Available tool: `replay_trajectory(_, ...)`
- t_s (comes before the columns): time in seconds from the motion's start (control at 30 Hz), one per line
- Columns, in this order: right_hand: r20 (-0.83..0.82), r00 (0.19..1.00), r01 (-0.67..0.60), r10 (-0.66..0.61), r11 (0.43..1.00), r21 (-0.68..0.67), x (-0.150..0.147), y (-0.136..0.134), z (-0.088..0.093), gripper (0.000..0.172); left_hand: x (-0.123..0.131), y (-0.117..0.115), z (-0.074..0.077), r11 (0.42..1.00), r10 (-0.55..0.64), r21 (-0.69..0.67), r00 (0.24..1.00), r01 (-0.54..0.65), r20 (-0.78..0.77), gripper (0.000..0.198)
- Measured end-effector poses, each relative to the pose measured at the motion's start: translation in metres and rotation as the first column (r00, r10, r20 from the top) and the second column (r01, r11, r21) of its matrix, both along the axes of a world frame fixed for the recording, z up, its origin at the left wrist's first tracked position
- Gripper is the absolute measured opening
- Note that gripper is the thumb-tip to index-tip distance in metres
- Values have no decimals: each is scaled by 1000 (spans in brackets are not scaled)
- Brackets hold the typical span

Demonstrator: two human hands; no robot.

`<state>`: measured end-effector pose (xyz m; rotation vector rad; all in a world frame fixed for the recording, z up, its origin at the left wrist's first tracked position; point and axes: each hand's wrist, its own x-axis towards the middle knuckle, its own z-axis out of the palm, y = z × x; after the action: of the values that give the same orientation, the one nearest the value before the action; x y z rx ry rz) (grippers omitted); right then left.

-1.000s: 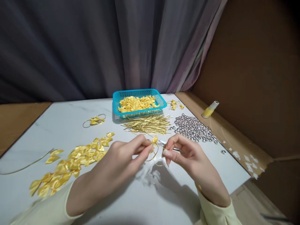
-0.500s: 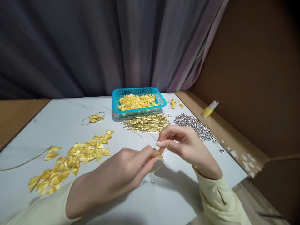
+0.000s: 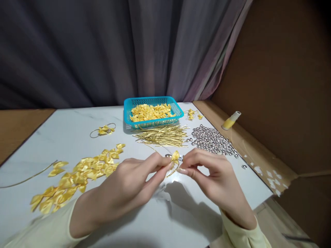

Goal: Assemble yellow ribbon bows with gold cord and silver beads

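Note:
My left hand (image 3: 137, 182) is closed, its thumb and forefinger pinching a yellow ribbon bow (image 3: 175, 156) above the white table. A thin gold wire (image 3: 172, 173) curves in a loop below the bow. Beside the left fingertips shows a silver bead (image 3: 168, 155). To the right of the bow, my right hand (image 3: 214, 179) is closed with thumb and forefinger together. A small shiny piece (image 3: 180, 158) shows between the bow and the right forefinger; what those fingers grip is too small to tell.
Yellow bows (image 3: 85, 172) lie on the left. A blue basket (image 3: 127, 113) of bows stands at the back, with gold wire strips (image 3: 165, 135) before it. Silver beads (image 3: 213, 138) are heaped on the right. A yellow thread spool (image 3: 231, 121) stands beyond them. A finished-looking bow loop (image 3: 104, 130) lies back left.
My right hand has moved slightly right and down, away from the bow. The bow in my left hand has risen a little and shows more fully, with the silver bead beside it.

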<state>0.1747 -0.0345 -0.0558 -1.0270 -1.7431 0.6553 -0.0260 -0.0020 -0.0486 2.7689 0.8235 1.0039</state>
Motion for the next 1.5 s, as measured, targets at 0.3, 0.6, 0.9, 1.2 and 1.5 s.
replay_trajectory(0.3, 130, 989, -80, 69, 993, 86, 0, -14, -1, 24, 3, 1, 2, 996, 21, -82, 998, -17, 52, 12)
replay_trajectory(0.6, 97, 991, -107, 91, 978, 177, -2, -11, 7, 24, 0, 3, -3, 988, -65, -152, 986, 41, -154, 12)
replay_trajectory(0.9, -107, 993, -58, 57, 998, 2, -7, 19, -4, 16, -1, 4, -5, 963, -262, -119, 939, 240, -224, 18)
replay_trajectory(1.2, -75, 995, 72, -71, 997, 18, -6, 7, -9, 16, -2, 3, -5, 974, -226, -16, 970, 226, -86, 10)
replay_trajectory(1.5, 96, 990, 77, -103, 966, 247, -6, -19, -11, 28, 3, 2, 5, 984, -153, -95, 988, 152, 3, 14)
